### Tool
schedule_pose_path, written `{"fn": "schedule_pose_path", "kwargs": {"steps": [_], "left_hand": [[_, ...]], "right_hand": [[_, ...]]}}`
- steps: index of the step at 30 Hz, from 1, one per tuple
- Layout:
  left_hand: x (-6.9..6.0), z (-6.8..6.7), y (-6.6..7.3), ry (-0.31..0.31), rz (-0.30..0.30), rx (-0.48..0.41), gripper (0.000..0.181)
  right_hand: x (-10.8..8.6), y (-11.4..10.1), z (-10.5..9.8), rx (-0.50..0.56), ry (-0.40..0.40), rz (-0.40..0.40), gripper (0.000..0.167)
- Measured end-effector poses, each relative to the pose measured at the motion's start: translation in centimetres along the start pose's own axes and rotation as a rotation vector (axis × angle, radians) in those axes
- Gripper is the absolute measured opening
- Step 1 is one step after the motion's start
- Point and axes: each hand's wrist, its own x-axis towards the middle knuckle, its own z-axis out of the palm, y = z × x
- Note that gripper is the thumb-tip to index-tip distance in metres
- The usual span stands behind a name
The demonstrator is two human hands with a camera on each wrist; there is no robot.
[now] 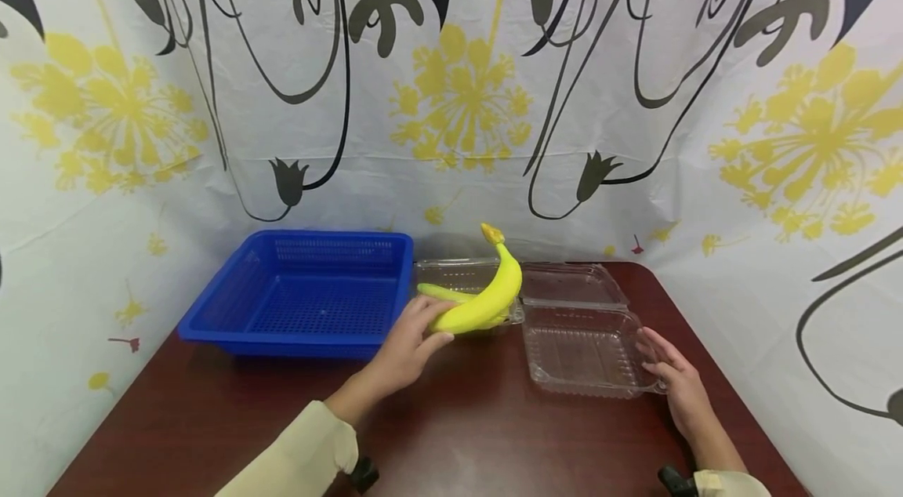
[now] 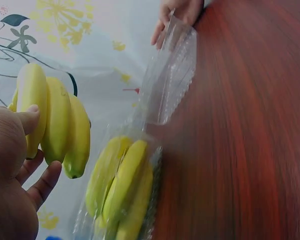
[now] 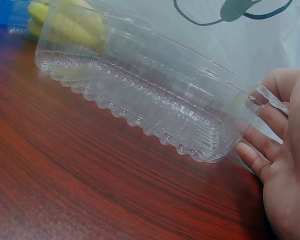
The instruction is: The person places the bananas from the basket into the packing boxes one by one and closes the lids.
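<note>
My left hand (image 1: 409, 340) holds a bunch of yellow bananas (image 1: 483, 301) above the table. In the left wrist view, the thumb lies on one banana of the bunch (image 2: 59, 120) and the fingertips sit beneath. Just below, more bananas (image 2: 120, 185) lie in a clear plastic clamshell container (image 1: 458, 271), partly hidden by the held bunch in the head view. A second clear clamshell container (image 1: 585, 348) stands open to the right, with nothing seen in its base. My right hand (image 1: 680, 379) holds its right edge near the front corner, fingers against the outer wall.
A blue plastic basket (image 1: 296, 348) stands at the back left, beside the container of bananas. The second container's lid (image 1: 574, 285) lies back toward the wall. A patterned cloth (image 1: 451, 199) hangs behind the dark red-brown table (image 1: 458, 434) and along both sides.
</note>
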Motion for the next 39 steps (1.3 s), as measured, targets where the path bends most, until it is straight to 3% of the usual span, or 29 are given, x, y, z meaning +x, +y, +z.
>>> {"fn": "schedule_pose_path", "kwargs": {"steps": [10,14,29,39], "left_hand": [[0.5,3.5,1.1,0.009,-0.095,-0.182,0.039],[0.8,4.8,1.4,0.039,-0.107,-0.226,0.037],[1.6,9.1,2.5,0.061,-0.167,-0.325,0.035],[2.1,11.2,3.2,0.075,-0.247,-0.278,0.035]], "right_hand": [[0.0,-0.4,0.4,-0.017,0.011,0.025,0.051],[0.0,-0.6,0.5,-0.038,0.009,0.029,0.05],[-0.2,-0.5,0.5,-0.061,0.007,0.013,0.05],[-0.2,-0.3,0.4,-0.057,0.008,0.007,0.05]]}}
